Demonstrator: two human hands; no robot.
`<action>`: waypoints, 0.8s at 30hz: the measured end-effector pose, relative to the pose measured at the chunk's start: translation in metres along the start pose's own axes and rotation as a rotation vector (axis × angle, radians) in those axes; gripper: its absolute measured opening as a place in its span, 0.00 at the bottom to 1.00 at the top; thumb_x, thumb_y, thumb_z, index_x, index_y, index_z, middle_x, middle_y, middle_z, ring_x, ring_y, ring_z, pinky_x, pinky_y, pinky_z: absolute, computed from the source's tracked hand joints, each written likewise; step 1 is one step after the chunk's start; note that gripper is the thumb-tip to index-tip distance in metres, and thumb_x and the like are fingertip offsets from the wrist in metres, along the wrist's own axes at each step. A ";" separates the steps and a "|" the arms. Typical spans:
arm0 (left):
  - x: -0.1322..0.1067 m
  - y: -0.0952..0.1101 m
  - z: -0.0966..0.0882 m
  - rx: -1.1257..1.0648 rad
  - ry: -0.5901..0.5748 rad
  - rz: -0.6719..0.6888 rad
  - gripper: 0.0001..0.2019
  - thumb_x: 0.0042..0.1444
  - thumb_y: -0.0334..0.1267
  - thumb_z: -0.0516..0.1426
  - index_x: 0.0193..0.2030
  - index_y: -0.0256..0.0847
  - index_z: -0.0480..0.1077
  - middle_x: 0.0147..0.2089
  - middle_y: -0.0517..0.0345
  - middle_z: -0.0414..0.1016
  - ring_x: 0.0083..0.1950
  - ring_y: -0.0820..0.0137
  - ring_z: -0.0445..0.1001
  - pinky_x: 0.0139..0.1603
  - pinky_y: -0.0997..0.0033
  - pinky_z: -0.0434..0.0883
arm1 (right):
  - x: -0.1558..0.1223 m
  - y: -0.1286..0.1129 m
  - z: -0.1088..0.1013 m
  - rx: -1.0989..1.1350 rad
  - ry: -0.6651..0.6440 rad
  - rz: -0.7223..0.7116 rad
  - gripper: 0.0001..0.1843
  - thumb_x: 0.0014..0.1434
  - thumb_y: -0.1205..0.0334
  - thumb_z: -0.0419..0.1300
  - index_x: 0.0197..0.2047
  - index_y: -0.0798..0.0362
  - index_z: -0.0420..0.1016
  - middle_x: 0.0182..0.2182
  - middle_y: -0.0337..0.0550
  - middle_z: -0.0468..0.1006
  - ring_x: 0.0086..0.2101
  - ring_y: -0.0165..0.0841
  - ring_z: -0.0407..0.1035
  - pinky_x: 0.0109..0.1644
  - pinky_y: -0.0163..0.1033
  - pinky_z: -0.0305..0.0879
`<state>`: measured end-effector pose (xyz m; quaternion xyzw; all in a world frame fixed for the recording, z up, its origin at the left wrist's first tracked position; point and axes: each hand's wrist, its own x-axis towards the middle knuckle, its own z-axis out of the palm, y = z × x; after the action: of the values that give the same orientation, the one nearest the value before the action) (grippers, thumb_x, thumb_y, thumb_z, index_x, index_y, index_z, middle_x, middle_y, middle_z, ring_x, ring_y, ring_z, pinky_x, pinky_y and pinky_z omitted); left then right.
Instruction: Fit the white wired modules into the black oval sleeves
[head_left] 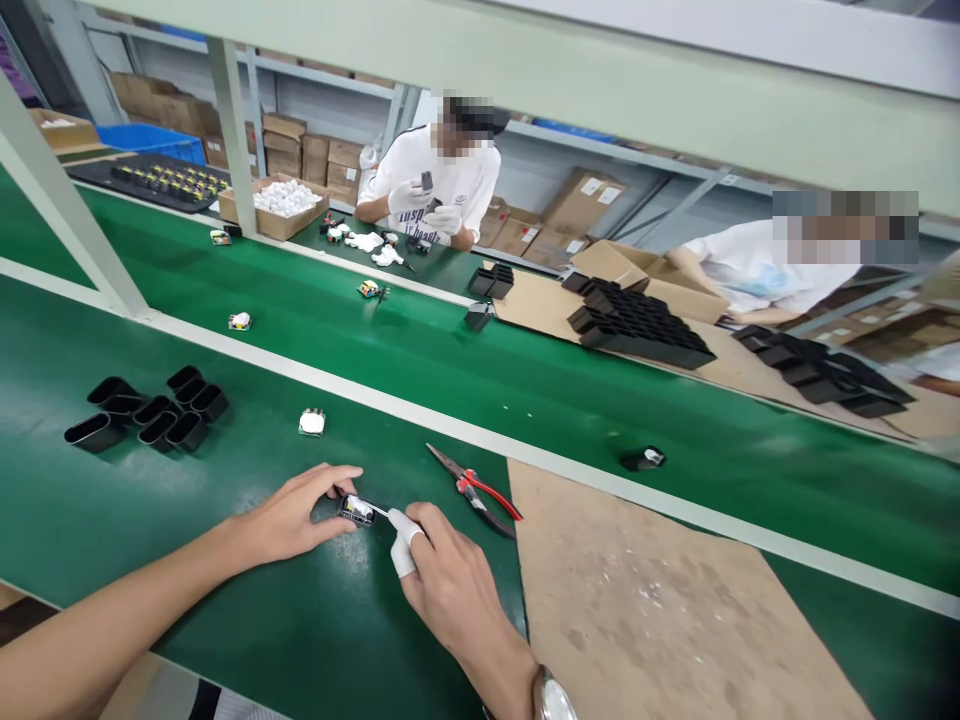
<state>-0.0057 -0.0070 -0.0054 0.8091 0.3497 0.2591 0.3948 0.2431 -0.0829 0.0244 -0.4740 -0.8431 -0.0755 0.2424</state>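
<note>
My left hand (304,512) grips a small black oval housing (358,511) by its side, just above the green bench. White and yellow parts show in the housing's open top. My right hand (442,565), with white covers on thumb and forefinger, pinches a thin tool (380,510) whose tip reaches into the housing; its exact kind is hidden by the fingers. Red-handled long-nose pliers (474,487) lie beyond my right hand. A small white-topped assembly (312,422) rests on the bench beyond my left hand.
Several empty black housings (161,415) stand at left. Brown cardboard (637,600) covers the bench at right. Past a pale rail (375,422), a green belt (420,345) carries scattered parts and one filled housing (645,458). Two co-workers sit opposite; a slanted post (75,200) rises at left.
</note>
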 end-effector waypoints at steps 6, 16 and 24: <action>0.000 0.001 -0.002 0.002 -0.026 -0.027 0.30 0.65 0.37 0.65 0.71 0.55 0.62 0.55 0.57 0.78 0.54 0.63 0.78 0.60 0.59 0.76 | 0.005 -0.001 0.002 -0.042 -0.010 -0.017 0.14 0.62 0.79 0.49 0.36 0.52 0.68 0.39 0.49 0.74 0.30 0.34 0.66 0.27 0.40 0.60; -0.001 -0.003 -0.002 -0.026 -0.033 -0.026 0.31 0.65 0.37 0.65 0.71 0.55 0.60 0.57 0.57 0.79 0.58 0.62 0.79 0.63 0.58 0.75 | 0.016 0.003 0.008 0.106 -0.032 -0.051 0.13 0.65 0.76 0.51 0.44 0.54 0.73 0.41 0.48 0.73 0.32 0.35 0.66 0.30 0.40 0.63; -0.001 -0.004 -0.001 -0.040 -0.024 -0.003 0.25 0.66 0.38 0.65 0.66 0.51 0.63 0.57 0.55 0.78 0.58 0.61 0.80 0.61 0.59 0.76 | 0.025 0.004 -0.009 -0.010 -0.104 -0.139 0.15 0.57 0.80 0.51 0.35 0.51 0.70 0.37 0.46 0.73 0.33 0.37 0.65 0.29 0.43 0.59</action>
<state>-0.0089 -0.0053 -0.0086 0.8036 0.3408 0.2558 0.4154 0.2382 -0.0651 0.0445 -0.4187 -0.8850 -0.0716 0.1904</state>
